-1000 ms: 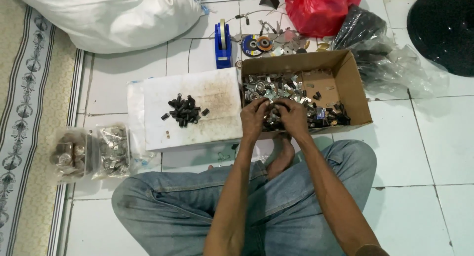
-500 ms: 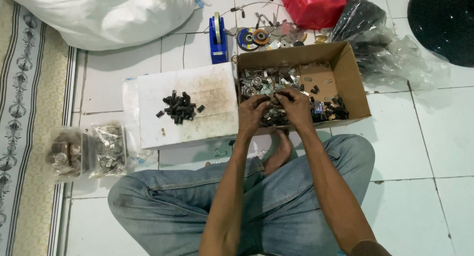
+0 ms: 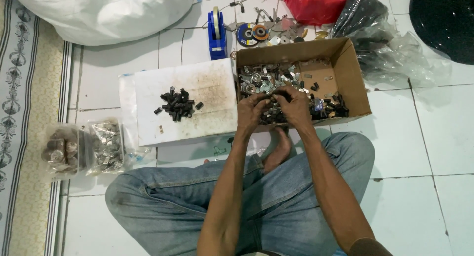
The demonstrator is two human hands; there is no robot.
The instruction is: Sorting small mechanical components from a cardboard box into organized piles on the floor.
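Small metal parts [image 3: 269,83] heaped in the cardboard box [image 3: 353,73], left hand [image 3: 253,109] and right hand [image 3: 295,107] pressed together over them, fingers curled on a few pieces (which ones, impossible to tell). Black bits [image 3: 177,104] piled on the white board [image 3: 207,83] beside; tape dispenser [image 3: 216,34] behind.

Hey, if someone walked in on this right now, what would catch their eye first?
Probably the two hands, left hand and right hand, pressed together over the cardboard box of small metal parts in front of the crossed legs. Next, the pile of little black pieces on the white board left of the box, and the red bag at the top.
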